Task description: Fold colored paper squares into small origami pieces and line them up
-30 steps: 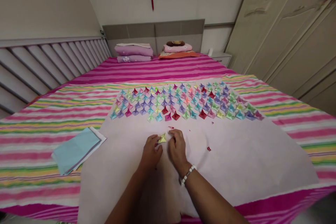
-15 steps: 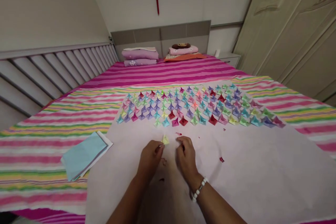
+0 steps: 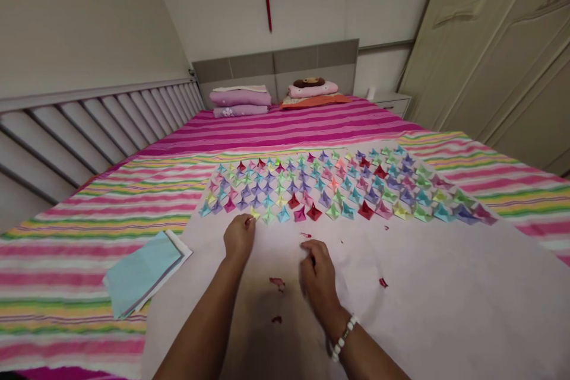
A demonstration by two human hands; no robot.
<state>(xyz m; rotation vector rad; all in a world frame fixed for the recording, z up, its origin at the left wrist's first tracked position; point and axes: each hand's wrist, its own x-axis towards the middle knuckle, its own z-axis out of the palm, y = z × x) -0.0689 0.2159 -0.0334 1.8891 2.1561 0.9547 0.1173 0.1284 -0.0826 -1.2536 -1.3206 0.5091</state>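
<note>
My left hand (image 3: 239, 239) pinches a small pale yellow folded paper piece (image 3: 255, 213) between thumb and fingertips. It holds the piece at the left end of the nearest row of folded papers, beside a light green one (image 3: 268, 215). My right hand (image 3: 319, 273), with a white beaded bracelet (image 3: 344, 337) on its wrist, rests over the white sheet (image 3: 414, 297). Its fingers are loosely bent, thumb and index tips apart, with nothing visible in them. Just beyond its index finger lies a small red strip (image 3: 306, 236). Many-coloured folded papers (image 3: 314, 211) stand in several rows.
A stack of paper sheets (image 3: 142, 273), light blue on top, lies at the left. Red scraps (image 3: 276, 283) and another red bit (image 3: 383, 282) are scattered on the sheet. Striped bedding (image 3: 75, 249) surrounds it. Folded quilts (image 3: 240, 99) sit by the headboard (image 3: 312, 59).
My left hand has moved forward and left with the yellow folded paper, bringing it to the end of the nearest row. My right hand has stayed in nearly the same place.
</note>
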